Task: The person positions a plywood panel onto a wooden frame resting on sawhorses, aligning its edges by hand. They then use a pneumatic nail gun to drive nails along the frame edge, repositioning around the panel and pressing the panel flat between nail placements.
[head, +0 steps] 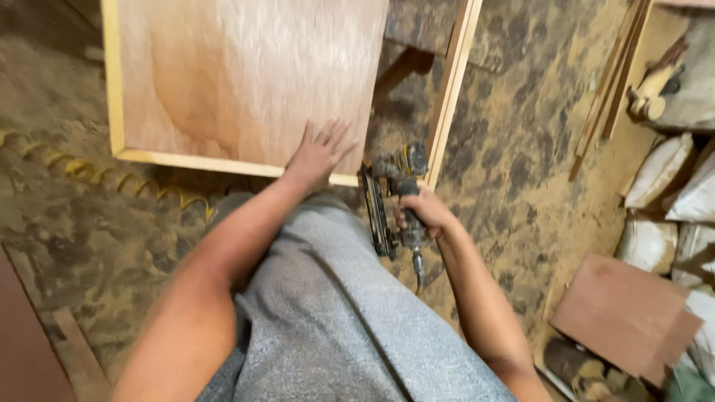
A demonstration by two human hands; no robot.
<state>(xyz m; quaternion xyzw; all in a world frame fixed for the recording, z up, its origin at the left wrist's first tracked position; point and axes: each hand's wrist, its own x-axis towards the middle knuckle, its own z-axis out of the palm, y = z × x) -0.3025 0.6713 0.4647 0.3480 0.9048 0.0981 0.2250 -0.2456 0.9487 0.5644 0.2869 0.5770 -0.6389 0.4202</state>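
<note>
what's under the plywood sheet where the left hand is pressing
The plywood sheet lies on a pale wooden frame, whose rails show along its edges. The left hand presses flat near the lower rail. Whatever lies beneath the sheet's middle is covered.

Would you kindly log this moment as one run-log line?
left hand: flat on plywood panel | right hand: gripping nail gun at wooden frame corner | floor: sawdust-covered
</note>
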